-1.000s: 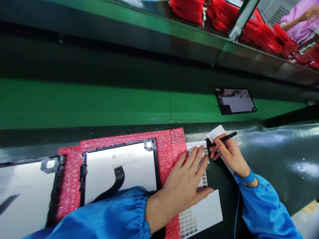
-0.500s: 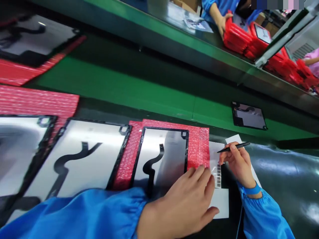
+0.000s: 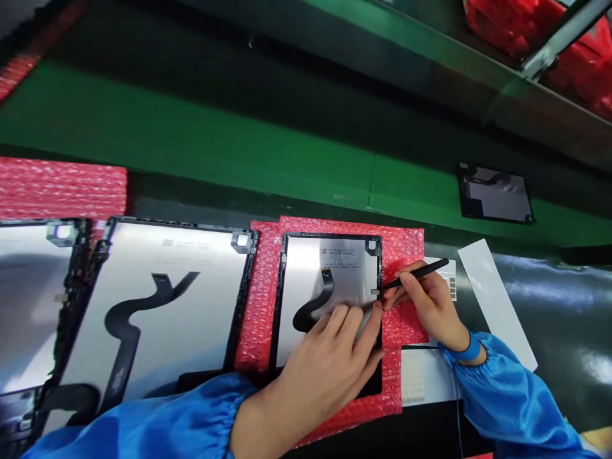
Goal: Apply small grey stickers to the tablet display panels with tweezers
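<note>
Head view: printed lines (image 3: 340, 253), too small to read, mark the silver panel (image 3: 356, 277) on red bubble wrap (image 3: 403, 245); left fingers (image 3: 352, 320) lie loose across it, right fingers (image 3: 414, 288) grasp a black pointed tool (image 3: 423, 269) at its edge.

Pretty dim under the shelf (image 3: 444, 48), but the dark tabletop (image 3: 564, 319) on the right throws white glare; red wrap (image 3: 502, 25) up top looks soft, maybe motion blur.
</note>
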Action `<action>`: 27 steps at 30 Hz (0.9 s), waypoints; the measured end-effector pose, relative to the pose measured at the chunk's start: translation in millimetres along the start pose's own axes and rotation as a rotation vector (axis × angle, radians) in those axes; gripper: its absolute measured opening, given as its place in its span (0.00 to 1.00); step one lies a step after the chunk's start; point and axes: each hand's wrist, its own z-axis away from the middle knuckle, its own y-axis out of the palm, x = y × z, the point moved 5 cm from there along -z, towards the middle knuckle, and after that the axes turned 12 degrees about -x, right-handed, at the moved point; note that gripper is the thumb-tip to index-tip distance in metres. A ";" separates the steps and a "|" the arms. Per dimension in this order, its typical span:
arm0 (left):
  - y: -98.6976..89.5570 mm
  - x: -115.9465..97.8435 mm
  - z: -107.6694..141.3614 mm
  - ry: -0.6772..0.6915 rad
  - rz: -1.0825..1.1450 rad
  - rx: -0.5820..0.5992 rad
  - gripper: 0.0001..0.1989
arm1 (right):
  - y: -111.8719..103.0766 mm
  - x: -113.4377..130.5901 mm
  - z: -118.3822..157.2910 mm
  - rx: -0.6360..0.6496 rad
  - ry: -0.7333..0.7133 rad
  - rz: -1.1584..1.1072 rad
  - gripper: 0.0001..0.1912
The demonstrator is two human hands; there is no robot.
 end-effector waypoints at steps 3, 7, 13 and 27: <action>-1.0 0.9 0.0 -0.022 0.007 0.000 0.27 | -0.1 0.3 0.9 -0.004 0.005 -0.014 0.14; -0.7 1.0 -1.0 -0.023 0.001 0.005 0.27 | 0.9 2.0 0.9 -0.004 0.011 -0.027 0.14; 0.4 0.8 0.3 -0.034 -0.017 0.018 0.29 | 2.3 2.6 1.7 -0.001 0.004 -0.046 0.14; 2.1 1.7 -5.2 -0.062 0.019 -0.018 0.29 | 3.4 1.0 -1.6 -0.017 -0.013 -0.095 0.12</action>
